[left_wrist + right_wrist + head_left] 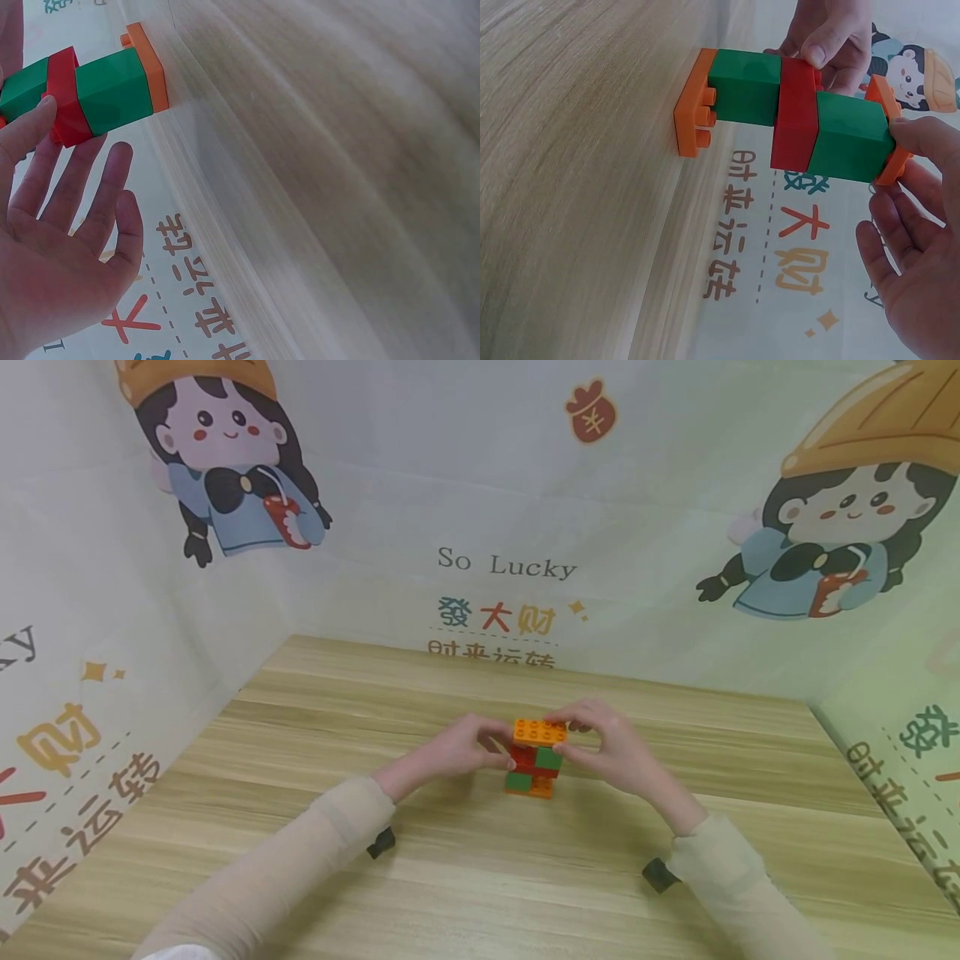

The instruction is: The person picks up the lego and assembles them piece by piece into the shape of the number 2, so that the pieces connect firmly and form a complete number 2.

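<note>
A small tower of toy building blocks stands on the table between both hands. At its base is an orange brick (695, 105), with a green brick (744, 86) on part of it. Above come a flat red brick (795, 120), then a second green brick (849, 135) beside a red one (522, 753). A studded orange brick (536, 731) lies across the top. My left hand (468, 747) pinches the red middle from the left, thumb (46, 112) on its side. From the right, my right hand (615, 747) grips the top orange brick between thumb and fingers.
The wood-grain table (480, 893) reaches back to a printed cloth backdrop (375, 527), which also hangs along both sides. A dark object (382, 842) shows under the left wrist, another dark piece (660, 875) by the right wrist.
</note>
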{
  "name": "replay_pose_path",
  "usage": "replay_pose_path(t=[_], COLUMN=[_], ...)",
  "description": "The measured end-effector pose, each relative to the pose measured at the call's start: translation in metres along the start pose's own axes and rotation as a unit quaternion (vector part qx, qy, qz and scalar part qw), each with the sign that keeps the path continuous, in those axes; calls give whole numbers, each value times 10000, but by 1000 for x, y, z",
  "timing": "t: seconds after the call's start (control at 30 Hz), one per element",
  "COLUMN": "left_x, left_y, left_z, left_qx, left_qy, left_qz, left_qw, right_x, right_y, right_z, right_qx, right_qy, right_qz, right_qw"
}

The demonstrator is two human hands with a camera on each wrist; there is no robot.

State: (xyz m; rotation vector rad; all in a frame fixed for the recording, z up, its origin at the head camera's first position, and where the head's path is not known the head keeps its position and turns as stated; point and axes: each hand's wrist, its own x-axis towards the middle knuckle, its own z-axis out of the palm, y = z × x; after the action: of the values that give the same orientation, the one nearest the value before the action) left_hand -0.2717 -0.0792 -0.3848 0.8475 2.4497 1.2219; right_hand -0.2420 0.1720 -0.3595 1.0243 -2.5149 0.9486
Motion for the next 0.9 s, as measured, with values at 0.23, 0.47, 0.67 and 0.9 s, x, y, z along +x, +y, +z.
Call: replay_pose_path(t=[0.23,0.47,0.67,0.9], left_x=[1,1,1,0], left_y=[-1,-3,-1,1], left_z=[1,1,2,2], left_qx=[-1,-10,-80,-105], left_qy=[23,25,31,71], left_qz=[15,-38,-43,-64], left_qw=[10000,10000,10000,9999], right_x=[-2,-3,-3,-3], right_y=[3,6,5,5], right_z=[0,0,-2,-2], right_qx=[12,225,298,392], right_qy=[-58,-144,-183,-191], right_qz=[31,56,98,159], right_qw=[10000,9996,9993,9989])
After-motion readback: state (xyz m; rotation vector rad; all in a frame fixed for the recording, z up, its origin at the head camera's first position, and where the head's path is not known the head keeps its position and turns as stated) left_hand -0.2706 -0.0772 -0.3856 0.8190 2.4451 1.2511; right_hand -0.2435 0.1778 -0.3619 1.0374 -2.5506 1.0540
